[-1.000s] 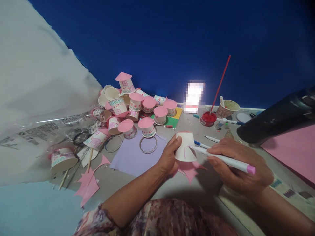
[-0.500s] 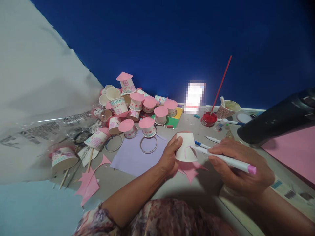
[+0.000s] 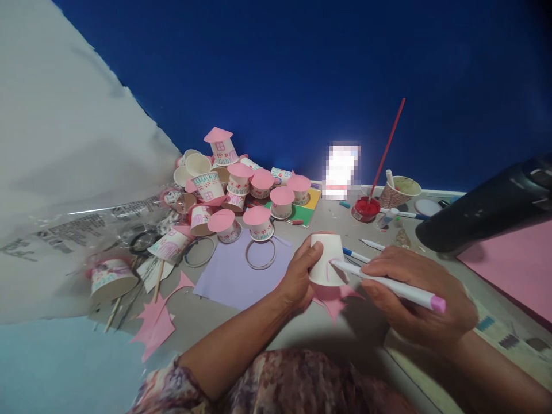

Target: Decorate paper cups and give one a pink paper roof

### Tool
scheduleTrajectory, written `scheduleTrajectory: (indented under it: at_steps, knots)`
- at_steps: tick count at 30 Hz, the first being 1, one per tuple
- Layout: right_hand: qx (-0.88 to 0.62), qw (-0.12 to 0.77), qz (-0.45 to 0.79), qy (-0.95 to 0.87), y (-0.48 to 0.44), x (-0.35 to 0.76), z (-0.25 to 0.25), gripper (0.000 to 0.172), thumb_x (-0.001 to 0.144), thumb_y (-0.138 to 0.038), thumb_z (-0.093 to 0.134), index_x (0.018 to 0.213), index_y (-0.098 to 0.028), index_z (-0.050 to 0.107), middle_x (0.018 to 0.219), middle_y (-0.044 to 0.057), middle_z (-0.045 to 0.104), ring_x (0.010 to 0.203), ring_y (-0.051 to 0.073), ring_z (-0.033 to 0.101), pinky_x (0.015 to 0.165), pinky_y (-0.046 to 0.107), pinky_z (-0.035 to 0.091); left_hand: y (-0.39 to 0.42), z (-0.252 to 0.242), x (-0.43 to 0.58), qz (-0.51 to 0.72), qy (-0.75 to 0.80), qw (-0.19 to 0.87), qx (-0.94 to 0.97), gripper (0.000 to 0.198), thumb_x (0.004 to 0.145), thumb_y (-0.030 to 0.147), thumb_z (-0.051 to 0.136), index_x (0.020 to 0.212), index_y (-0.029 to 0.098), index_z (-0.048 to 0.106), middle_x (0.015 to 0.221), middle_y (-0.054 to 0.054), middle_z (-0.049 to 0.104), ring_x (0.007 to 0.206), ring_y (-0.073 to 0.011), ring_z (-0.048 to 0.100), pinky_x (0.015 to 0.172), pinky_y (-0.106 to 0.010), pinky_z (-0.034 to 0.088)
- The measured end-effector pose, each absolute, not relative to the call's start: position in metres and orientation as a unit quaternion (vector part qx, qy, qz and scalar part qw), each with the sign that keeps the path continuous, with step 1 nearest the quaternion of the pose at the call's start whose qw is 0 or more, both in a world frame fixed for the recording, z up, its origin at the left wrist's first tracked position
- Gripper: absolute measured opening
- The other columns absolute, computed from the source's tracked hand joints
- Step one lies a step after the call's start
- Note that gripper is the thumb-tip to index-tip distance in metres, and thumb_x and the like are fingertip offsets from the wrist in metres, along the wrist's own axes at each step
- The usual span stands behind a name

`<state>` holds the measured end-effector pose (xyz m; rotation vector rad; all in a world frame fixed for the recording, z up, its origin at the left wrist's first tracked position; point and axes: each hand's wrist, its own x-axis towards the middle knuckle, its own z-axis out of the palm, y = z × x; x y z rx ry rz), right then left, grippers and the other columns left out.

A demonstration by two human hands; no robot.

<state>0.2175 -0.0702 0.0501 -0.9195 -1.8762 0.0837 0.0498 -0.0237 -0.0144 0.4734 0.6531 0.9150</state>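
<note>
A white paper cup (image 3: 324, 253), held upside down, is gripped by my left hand (image 3: 302, 270), with the thumb across its left side. A short pink line shows on the cup's face. In my right hand (image 3: 425, 293) is a white felt-tip pen (image 3: 399, 286) with a pink end, its tip at the pink line on the cup. Below the cup lies a pink paper scrap (image 3: 336, 298) with jagged points. Decorated paper cups (image 3: 261, 224) with pink paper roofs are grouped beyond my left hand.
Purple paper (image 3: 241, 276) lies left of my hands, with a tape ring (image 3: 260, 254) on it. A red paint pot (image 3: 365, 209) holding a stick, a patterned cup (image 3: 399, 192) and a dark bottle (image 3: 478, 213) stand to the right. Plastic wrapping (image 3: 86, 224) is at left.
The cup has shifted slightly right and down in my left hand's grip. My right hand has moved a little left with the pen, whose tip remains at the cup.
</note>
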Motion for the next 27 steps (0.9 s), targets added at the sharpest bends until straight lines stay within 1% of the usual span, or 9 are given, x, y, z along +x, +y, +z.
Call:
scheduleTrajectory:
  at_steps: [3,6,10,14,20,24,27]
  knots:
    - [-0.382,0.505,0.035,-0.773,-0.0707,0.219,0.0473,0.012,0.087,-0.009,0.069,0.092,-0.019,0.071,0.07,0.001,0.073,0.056,0.016,0.064,0.054,0.031,0.048,-0.0238,-0.0136,0.0499,0.432,0.311,0.818,0.219,0.069,0.062,0.056,0.093,0.113,0.016,0.069,0.082,-0.004,0.069,0.068,-0.0192,0.065,0.066,-0.031,0.054]
    - [-0.383,0.503,0.033,-0.774,-0.0713,0.2191,0.0457,0.011,0.088,-0.009,0.069,0.093,-0.019,0.07,0.071,0.002,0.074,0.056,0.016,0.063,0.055,0.031,0.048,-0.0243,-0.0146,0.0501,0.435,0.313,0.814,0.226,0.07,0.062,0.055,0.093,0.114,0.016,0.068,0.083,-0.004,0.069,0.07,-0.0188,0.065,0.067,-0.031,0.054]
    - [-0.388,0.487,0.03,-0.782,-0.0716,0.2177,0.0491,0.008,0.091,-0.011,0.065,0.09,-0.017,0.07,0.067,0.003,0.071,0.054,0.015,0.061,0.053,0.03,0.046,-0.0247,-0.0166,0.0505,0.438,0.313,0.808,0.24,0.068,0.065,0.056,0.091,0.115,0.016,0.067,0.084,-0.004,0.07,0.072,-0.0203,0.065,0.068,-0.033,0.055]
    - [-0.379,0.487,0.017,-0.787,-0.0707,0.218,0.0532,0.009,0.093,-0.01,0.064,0.09,-0.017,0.068,0.066,0.003,0.071,0.054,0.015,0.061,0.053,0.029,0.048,-0.0244,-0.0162,0.0505,0.438,0.317,0.808,0.235,0.069,0.063,0.057,0.092,0.114,0.016,0.068,0.084,-0.004,0.069,0.07,-0.018,0.064,0.067,-0.031,0.054]
    - [-0.39,0.48,0.027,-0.785,-0.0711,0.2168,0.0505,0.011,0.095,-0.016,0.063,0.088,-0.017,0.071,0.065,0.003,0.071,0.053,0.015,0.06,0.052,0.03,0.047,-0.025,-0.0143,0.0501,0.437,0.318,0.804,0.248,0.069,0.065,0.057,0.091,0.115,0.016,0.067,0.083,-0.005,0.07,0.074,-0.0215,0.067,0.068,-0.031,0.054]
    - [-0.394,0.49,0.019,-0.777,-0.0719,0.2181,0.048,0.008,0.093,-0.013,0.065,0.09,-0.019,0.07,0.067,0.002,0.072,0.054,0.016,0.061,0.053,0.031,0.047,-0.025,-0.0147,0.0502,0.437,0.315,0.806,0.244,0.069,0.064,0.057,0.091,0.114,0.016,0.068,0.084,-0.004,0.07,0.071,-0.0196,0.065,0.068,-0.031,0.053]
    - [-0.403,0.492,0.02,-0.772,-0.0724,0.2195,0.0492,0.009,0.091,-0.012,0.067,0.091,-0.021,0.069,0.07,0.0,0.073,0.055,0.016,0.063,0.054,0.03,0.048,-0.0245,-0.0151,0.0501,0.44,0.319,0.806,0.236,0.069,0.062,0.056,0.093,0.113,0.017,0.069,0.082,-0.003,0.069,0.069,-0.0177,0.064,0.066,-0.029,0.052]
